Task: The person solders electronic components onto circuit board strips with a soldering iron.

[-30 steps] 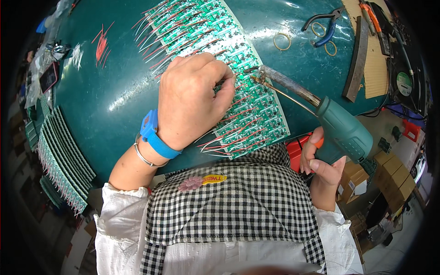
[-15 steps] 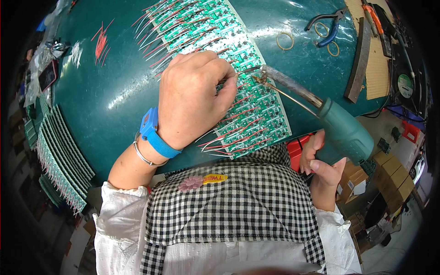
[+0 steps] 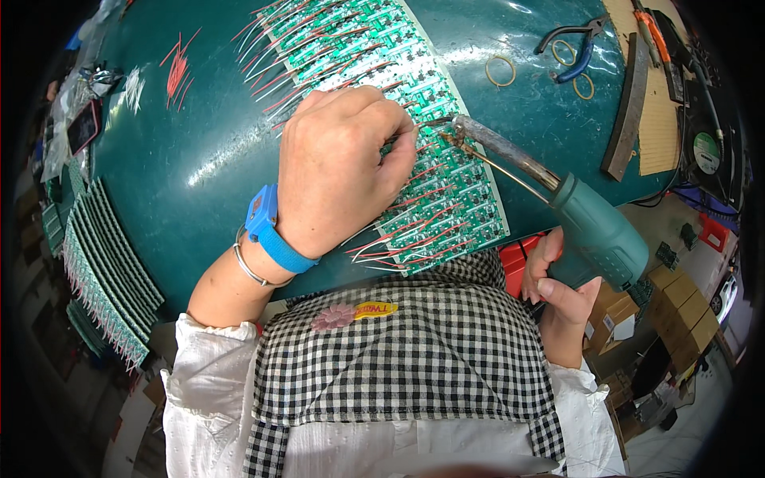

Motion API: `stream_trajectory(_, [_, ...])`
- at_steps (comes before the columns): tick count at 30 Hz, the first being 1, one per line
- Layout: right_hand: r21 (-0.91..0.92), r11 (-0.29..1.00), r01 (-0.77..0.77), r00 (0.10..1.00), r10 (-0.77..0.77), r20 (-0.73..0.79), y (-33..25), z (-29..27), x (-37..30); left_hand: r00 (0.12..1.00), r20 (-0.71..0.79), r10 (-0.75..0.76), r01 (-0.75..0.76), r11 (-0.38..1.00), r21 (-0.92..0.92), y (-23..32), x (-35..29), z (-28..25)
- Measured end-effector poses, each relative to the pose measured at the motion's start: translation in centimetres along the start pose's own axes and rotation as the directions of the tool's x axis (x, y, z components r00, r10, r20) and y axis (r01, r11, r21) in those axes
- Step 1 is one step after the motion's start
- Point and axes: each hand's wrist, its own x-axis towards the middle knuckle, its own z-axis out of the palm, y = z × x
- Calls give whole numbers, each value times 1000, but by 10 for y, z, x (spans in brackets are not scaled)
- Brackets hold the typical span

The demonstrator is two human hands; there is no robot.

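Note:
A panel of green circuit boards (image 3: 476, 185) lies on the table, with red and white wires (image 3: 422, 229) sticking out along its left side. Over its middle, my left hand (image 3: 343, 163) is closed in a pinch, fingertips down at the boards; whatever they grip is hidden. My right hand (image 3: 562, 283), low on the right, is wrapped round the handle of a teal soldering gun (image 3: 603, 231). The gun's metal barrel points up and left, its dark tip at the boards just right of my left fingertips. A thin feed tube (image 3: 510, 171) runs beside the barrel.
Loose red wires (image 3: 177, 76) and white wires (image 3: 133, 89) lie at the far left. Stacked wired boards (image 3: 115, 271) stand at the left edge. Blue-handled cutters (image 3: 575, 68), rubber bands (image 3: 500, 71) and a dark curved metal bar (image 3: 628, 111) lie at the right. Cardboard boxes (image 3: 685, 311) sit beyond.
The boards and my left hand appear very slightly further right in the picture. Both hands keep their grip, and the gun's tip stays at the boards.

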Motion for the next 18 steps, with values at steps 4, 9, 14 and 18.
stream_trajectory(4, [64,998,22,1000,-23,14,-3,-2,1,999,-32,-30,29,999,-40,0,-2,4])
stream_trajectory(9, [124,991,-47,998,53,-44,-16,4,1,999,-38,-30,29,999,-34,3,-2,4])
stream_trajectory(14, [53,999,5,1000,-5,13,-9,0,2,998,-62,-1,1,1000,-11,2,-4,6])
stream_trajectory(18, [20,1000,-3,1000,4,-1,-6,0,2,997,-76,4,-5,1000,-18,1,-3,8])
